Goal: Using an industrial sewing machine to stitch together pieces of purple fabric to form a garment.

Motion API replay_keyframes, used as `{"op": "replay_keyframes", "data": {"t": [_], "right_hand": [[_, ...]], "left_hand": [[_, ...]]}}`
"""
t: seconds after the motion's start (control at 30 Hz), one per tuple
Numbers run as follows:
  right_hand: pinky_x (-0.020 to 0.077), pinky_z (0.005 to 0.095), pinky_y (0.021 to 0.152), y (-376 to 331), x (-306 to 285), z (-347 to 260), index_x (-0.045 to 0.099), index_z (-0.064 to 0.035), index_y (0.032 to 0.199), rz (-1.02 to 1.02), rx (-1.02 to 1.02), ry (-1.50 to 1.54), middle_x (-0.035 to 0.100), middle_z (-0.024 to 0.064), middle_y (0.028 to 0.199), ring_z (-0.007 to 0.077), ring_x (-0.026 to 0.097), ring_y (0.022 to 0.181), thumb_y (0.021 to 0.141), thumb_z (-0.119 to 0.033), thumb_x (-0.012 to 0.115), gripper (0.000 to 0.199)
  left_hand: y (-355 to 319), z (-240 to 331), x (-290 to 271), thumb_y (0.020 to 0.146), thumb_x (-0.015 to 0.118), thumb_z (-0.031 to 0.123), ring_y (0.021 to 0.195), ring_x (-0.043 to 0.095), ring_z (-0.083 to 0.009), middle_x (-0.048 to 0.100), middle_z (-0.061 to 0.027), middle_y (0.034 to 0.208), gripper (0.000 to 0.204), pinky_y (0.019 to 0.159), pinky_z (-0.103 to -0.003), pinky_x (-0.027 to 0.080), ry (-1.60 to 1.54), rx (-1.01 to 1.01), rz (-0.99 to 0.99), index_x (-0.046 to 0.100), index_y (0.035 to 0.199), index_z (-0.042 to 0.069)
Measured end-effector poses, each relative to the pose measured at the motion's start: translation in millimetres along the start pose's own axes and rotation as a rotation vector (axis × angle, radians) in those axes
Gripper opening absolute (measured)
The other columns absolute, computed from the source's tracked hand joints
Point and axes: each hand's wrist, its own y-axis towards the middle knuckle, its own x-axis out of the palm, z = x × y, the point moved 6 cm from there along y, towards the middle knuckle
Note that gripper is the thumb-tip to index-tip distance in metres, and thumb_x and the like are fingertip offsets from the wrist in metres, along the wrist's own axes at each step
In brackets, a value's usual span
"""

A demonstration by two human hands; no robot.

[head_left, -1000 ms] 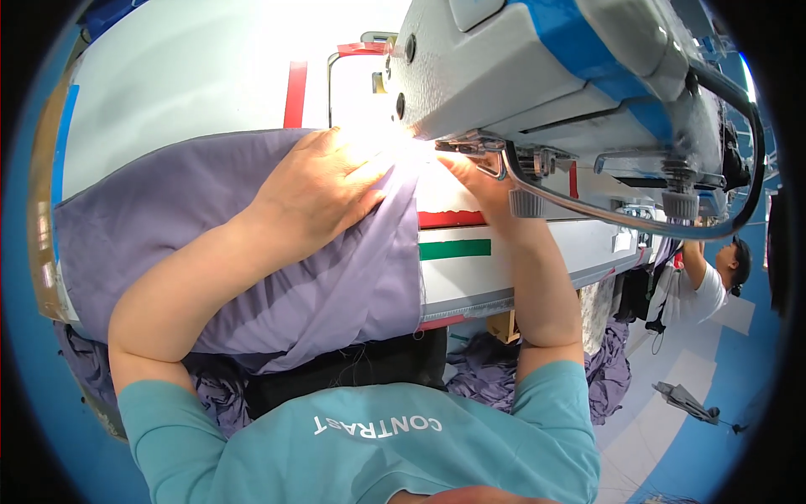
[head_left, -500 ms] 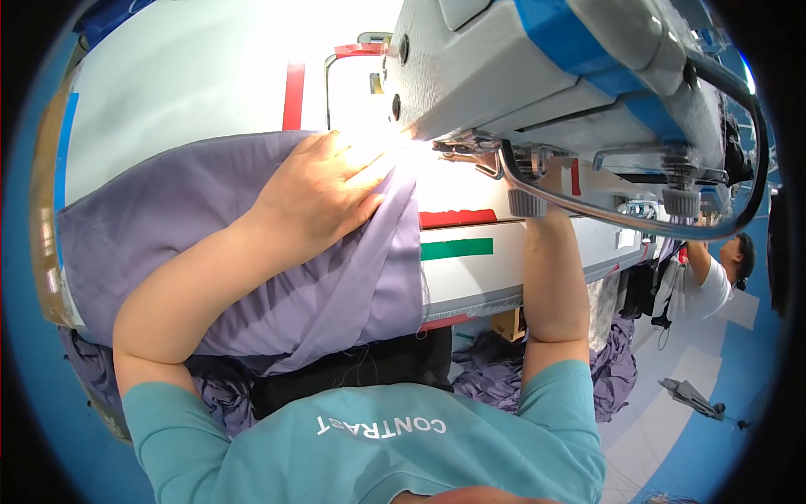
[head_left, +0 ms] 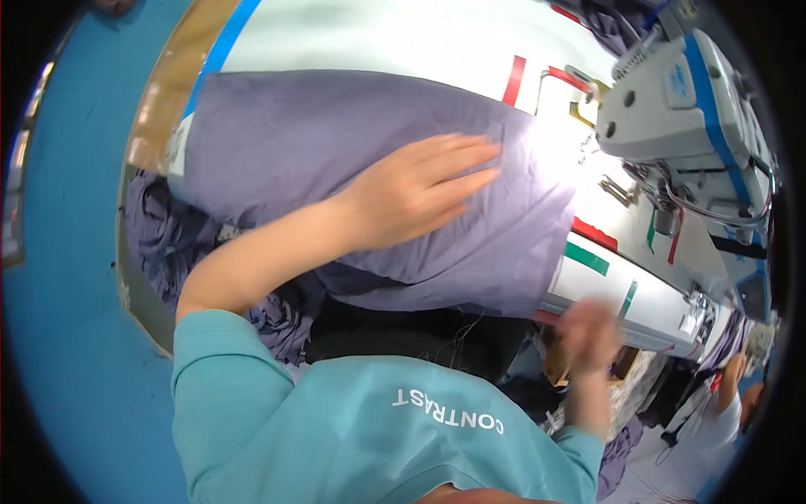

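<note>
A large piece of purple fabric [head_left: 285,126] lies spread over the white sewing table [head_left: 336,42], its right edge close to the sewing machine [head_left: 672,101]. My left hand [head_left: 420,189] rests flat on the cloth with its fingers stretched toward the machine. Off the table's front edge, my right hand [head_left: 590,334] is apart from the fabric and smeared by motion, so its fingers cannot be made out. Bright lamp light falls on the cloth's right end, beside the machine's presser foot area.
Crumpled purple cloth [head_left: 159,223] is heaped below the table's left end. Red tape [head_left: 594,233] and green tape [head_left: 586,258] mark the table near the machine. Black cloth [head_left: 411,336] lies across my lap. Another person [head_left: 714,420] sits at the far right.
My view has swung left. My right hand has come from beneath the machine head to the table's front edge. The fabric now lies flatter and apart from the needle area, my left hand still on it.
</note>
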Motion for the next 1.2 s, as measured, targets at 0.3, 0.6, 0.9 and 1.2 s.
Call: {"op": "replay_keyframes", "data": {"t": [0.3, 0.6, 0.9, 1.2], "right_hand": [[0.0425, 0.0381, 0.102, -27.8, 151.9, 4.0, 0.053, -0.0015, 0.131, -0.328, 0.368, 0.62, 0.059, 0.0144, 0.127, 0.0253, 0.053, 0.12, 0.078, -0.018, 0.08, 0.061], [0.0511, 0.0315, 0.085, 59.0, 163.7, -144.2, 0.055, 0.0071, 0.122, -0.208, 0.375, 1.525, 0.065, 0.0118, 0.108, 0.02, 0.064, 0.095, 0.094, -0.023, 0.062, 0.042], [0.0532, 0.0352, 0.072, -60.0, 129.3, -54.5, 0.064, 0.0018, 0.104, -0.462, 0.114, -0.344, 0.067, 0.0169, 0.094, 0.0311, 0.067, 0.085, 0.084, -0.013, 0.072, 0.026], [0.0511, 0.0402, 0.075, -23.1, 314.8, -193.8, 0.066, -0.0016, 0.093, -0.668, -0.265, 0.408, 0.065, 0.0172, 0.091, 0.0339, 0.065, 0.084, 0.089, -0.022, 0.066, 0.021]], "left_hand": [[-220.6, 78.5, -10.1, 0.076, 0.076, 0.015, 0.105, 0.062, -0.0347, 0.063, -0.0175, 0.117, 0.051, 0.098, -0.043, 0.047, -0.051, -0.773, 0.085, 0.056, 0.12, -0.002], [-289.8, 44.8, -90.4, 0.094, 0.059, 0.005, 0.07, 0.054, -0.0035, 0.062, 0.0014, 0.078, 0.008, 0.063, -0.021, 0.044, -0.125, -1.192, 0.317, 0.063, 0.097, -0.001], [-244.5, 46.1, -166.4, 0.099, 0.056, 0.017, 0.077, 0.052, -0.0005, 0.06, 0.0049, 0.084, 0.019, 0.069, -0.017, 0.042, -0.508, -1.129, 0.266, 0.064, 0.095, 0.0], [-181.7, 54.0, -166.6, 0.097, 0.06, 0.021, 0.081, 0.059, -0.0071, 0.065, 0.0016, 0.088, 0.021, 0.072, -0.024, 0.047, -0.447, -0.88, 0.124, 0.066, 0.101, 0.001]]}}
